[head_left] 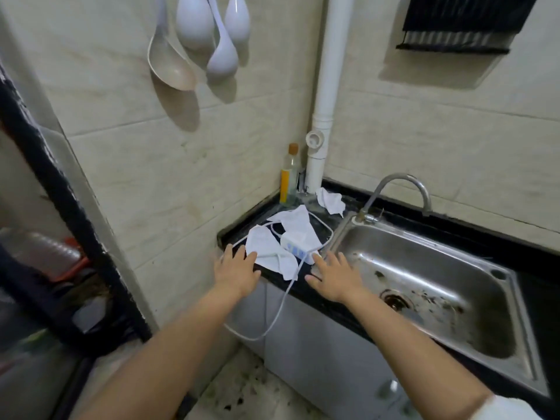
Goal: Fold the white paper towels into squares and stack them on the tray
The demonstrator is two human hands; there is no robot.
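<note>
1. Single view only: head-worn wide-angle, looking forward and down from standing height.
2. Faces a tiled wall corner; black countertop (272, 277) sits mid-frame, steel sink (430, 286) to the right.
3. Both forearms enter from the bottom edge and reach the counter's near edge.
4. Strong barrel distortion at the edges.

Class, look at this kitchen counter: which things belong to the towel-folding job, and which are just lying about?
Belongs to the job:
paper towels
left hand
right hand
No tray is identifiable.

Just lying about:
power strip and its cable
bottle
sink
tap
hanging ladles
</note>
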